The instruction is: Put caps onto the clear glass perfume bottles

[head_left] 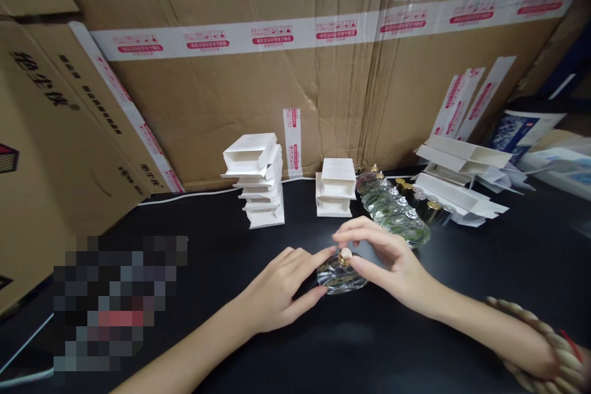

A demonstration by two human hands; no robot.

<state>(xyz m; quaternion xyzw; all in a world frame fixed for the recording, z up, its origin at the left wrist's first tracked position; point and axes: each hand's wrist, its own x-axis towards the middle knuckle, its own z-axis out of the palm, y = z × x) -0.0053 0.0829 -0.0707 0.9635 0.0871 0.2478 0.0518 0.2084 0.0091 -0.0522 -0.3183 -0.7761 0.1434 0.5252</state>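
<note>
A clear glass perfume bottle (pixel 341 280) with a gold collar and a pale round top (pixel 345 253) is on the black table in front of me. My left hand (pixel 281 289) grips the bottle's left side, index finger up by its shoulder and thumb low on the glass. From the right, my right hand (pixel 388 258) curls around the top. Its thumb touches the collar, and the other fingers arch behind and above. Whether those fingertips touch the top is hard to see. Behind my right hand lies a row of similar bottles (pixel 397 218) with bare spray nozzles.
White cardboard boxes stand in a tall stack (pixel 263 197) and a short stack (pixel 335 194); flatter white cartons (pixel 466 178) pile at right. Gold and silver caps (pixel 433 212) line up beside the bottles. Large brown cartons (pixel 231 98) wall the back. A pixelated patch (pixel 120 308) covers something at left.
</note>
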